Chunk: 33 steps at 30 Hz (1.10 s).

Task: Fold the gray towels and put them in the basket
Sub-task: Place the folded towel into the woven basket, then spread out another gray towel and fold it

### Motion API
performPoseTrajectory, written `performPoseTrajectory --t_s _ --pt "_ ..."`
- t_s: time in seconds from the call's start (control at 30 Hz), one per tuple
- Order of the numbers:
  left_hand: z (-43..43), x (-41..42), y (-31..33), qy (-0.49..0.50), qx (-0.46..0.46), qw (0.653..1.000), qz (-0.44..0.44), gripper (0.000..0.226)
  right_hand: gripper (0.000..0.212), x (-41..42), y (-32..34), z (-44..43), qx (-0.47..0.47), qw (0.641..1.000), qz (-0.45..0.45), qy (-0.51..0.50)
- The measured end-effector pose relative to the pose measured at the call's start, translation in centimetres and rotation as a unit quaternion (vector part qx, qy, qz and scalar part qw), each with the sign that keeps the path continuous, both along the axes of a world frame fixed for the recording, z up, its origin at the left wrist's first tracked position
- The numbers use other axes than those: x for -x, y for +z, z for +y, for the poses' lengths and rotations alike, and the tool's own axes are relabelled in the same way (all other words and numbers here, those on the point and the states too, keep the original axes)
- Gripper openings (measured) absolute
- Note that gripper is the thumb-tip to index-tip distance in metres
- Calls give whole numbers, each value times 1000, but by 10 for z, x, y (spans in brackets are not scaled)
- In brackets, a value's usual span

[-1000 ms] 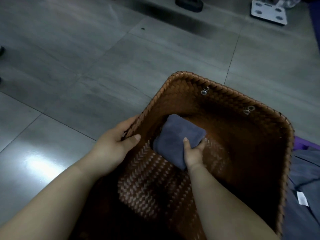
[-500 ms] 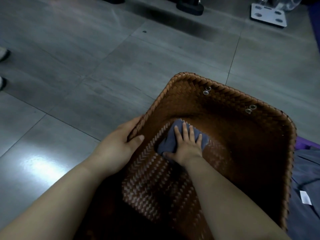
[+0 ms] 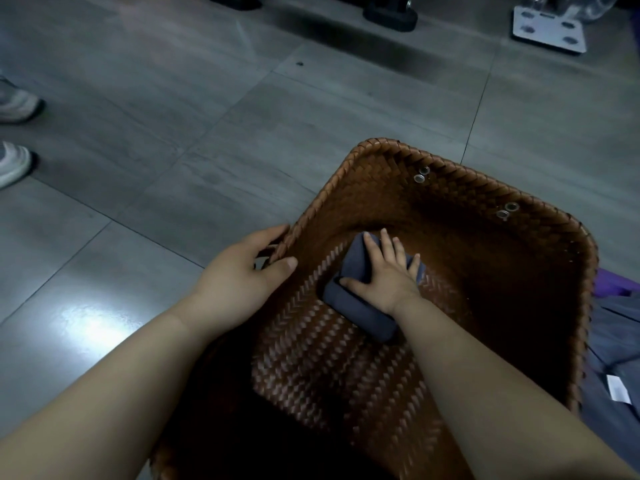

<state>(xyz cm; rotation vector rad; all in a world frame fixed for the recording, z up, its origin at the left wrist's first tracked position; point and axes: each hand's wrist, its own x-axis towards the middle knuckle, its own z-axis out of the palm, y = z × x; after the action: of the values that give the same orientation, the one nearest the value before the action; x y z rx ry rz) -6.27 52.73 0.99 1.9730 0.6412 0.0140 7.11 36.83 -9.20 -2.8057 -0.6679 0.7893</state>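
At frame centre, the right hand (image 3: 382, 275) presses spread fingers (image 3: 387, 244) on the folded gray towel (image 3: 360, 308), seemingly flattening it, while the left hand (image 3: 242, 271) pinches the basket (image 3: 433, 164) rim steady.

A brown woven basket (image 3: 540, 216) is positioned on a gray tiled floor (image 3: 173, 98). Its left rim is gripped by the left hand (image 3: 242, 271), with the thumb placed inside the wall and the fingers outside. A folded gray towel (image 3: 360, 306) is seen on the basket bottom, and it is pressed flat by the right hand (image 3: 384, 271) with fingers spread. More gray cloth (image 3: 616, 358) with a white label is seen just beside the basket's right wall. Two light shoes (image 3: 14, 133) are visible at the left edge.
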Motion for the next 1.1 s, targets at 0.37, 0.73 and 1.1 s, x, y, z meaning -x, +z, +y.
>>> performPoseTrajectory --t_s 0.37,0.73,1.1 --pt "0 6 2 -30 -20 999 -10 43 89 -22 24 -13 -34 993 16 -111" --pt "-48 4 23 -144 -207 944 -213 40 34 -15 86 -14 -56 997 -50 -25" --pt "-121 5 20 -289 -110 929 -204 16 33 22 152 -182 -159 951 -261 -51"
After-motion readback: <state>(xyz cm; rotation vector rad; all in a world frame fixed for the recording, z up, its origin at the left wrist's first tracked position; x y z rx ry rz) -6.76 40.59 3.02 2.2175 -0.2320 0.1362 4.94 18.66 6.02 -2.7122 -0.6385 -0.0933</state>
